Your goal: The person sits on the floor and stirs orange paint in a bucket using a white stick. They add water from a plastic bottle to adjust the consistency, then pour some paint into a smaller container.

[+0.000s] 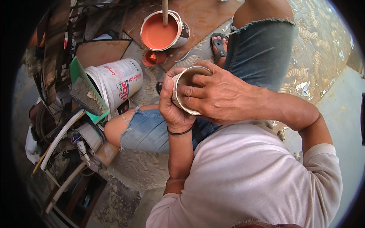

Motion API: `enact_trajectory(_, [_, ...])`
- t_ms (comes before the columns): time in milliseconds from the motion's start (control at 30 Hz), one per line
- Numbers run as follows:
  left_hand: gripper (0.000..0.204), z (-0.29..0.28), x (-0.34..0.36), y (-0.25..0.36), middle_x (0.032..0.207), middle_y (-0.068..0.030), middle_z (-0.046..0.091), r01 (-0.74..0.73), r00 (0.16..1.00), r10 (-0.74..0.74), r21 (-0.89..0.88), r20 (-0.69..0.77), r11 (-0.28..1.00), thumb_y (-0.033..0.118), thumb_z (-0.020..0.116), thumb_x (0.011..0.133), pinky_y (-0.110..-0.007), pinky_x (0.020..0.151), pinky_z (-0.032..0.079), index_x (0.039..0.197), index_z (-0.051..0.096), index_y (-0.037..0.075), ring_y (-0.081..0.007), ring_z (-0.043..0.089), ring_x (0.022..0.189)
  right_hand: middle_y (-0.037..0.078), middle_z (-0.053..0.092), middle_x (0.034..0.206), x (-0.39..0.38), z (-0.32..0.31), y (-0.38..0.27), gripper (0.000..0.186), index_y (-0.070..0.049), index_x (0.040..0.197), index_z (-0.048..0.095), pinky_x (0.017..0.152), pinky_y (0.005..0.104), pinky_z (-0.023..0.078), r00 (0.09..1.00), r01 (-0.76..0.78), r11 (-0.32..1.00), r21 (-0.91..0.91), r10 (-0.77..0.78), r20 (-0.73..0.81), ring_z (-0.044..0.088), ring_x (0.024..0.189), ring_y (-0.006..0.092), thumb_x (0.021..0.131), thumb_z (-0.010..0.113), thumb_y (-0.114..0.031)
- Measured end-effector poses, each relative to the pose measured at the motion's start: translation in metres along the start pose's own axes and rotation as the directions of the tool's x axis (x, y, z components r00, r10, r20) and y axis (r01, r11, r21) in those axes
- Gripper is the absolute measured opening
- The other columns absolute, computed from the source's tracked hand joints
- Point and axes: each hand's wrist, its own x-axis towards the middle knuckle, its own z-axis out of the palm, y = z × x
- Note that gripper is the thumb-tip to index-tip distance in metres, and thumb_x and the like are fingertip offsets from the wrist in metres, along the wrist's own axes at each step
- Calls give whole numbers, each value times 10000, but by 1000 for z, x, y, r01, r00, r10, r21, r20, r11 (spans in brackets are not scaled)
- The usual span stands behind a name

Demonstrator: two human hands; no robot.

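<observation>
As the left hand (175,104) grips a round container (185,79), centre frame, the right hand (226,95) reaches inside, fingers (193,92) slightly parted

Patterned tan floor (313,41) (white-flecked)

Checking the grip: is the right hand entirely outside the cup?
No, the right hand has fingers inside the cup, while the left hand holds its outside.

Relief-patterned floor (304,72) flecked with white, flat brown board (215,17) laid on it, open paint can (184,35) of orange paint standing on the board, small orange-smeared disc (159,58) beside the can, white plastic bucket (131,81), black sandal (218,56) worn on a foot
</observation>
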Motion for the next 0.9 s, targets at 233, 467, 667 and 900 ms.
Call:
enact_trajectory(233, [480,-2,0,-2,1222,-201,665,-1,1000,1,-31,4,1000,386,565,1038,-411,1060,524,1280,531,-27,-271,662,1147,84,734,1089,-3,2,-5,234,-34,942,772,1053,527,475,998,-20,1000,2,20,-51,654,1043,262,783,754,-205])
enact_trajectory(467, [492,-2,5,0,1219,-207,665,-111,993,114,140,-14,984,391,562,1032,-407,1063,514,1266,536,-41,-264,660,1132,204,716,1167,5,6,-8,324,27,953,719,1057,584,445,991,-128,985,120,132,-31,653,1153,311,705,791,-169])
enact_trajectory(667, [472,-10,4,0,1208,-206,672,-89,994,95,119,-46,989,385,555,1037,-408,1060,518,1250,546,-37,-267,665,1133,197,720,1173,6,12,-9,333,23,945,717,1096,591,428,990,-122,989,87,127,-58,655,1153,311,683,807,-163])
enact_trajectory(900, [454,-15,4,3,1202,-199,676,-42,997,48,98,-60,994,363,560,1034,-403,1047,527,1255,548,-33,-269,671,1120,100,699,1066,8,16,-8,263,-48,940,715,1046,534,450,995,-94,995,36,96,-35,630,1123,261,733,805,-182])
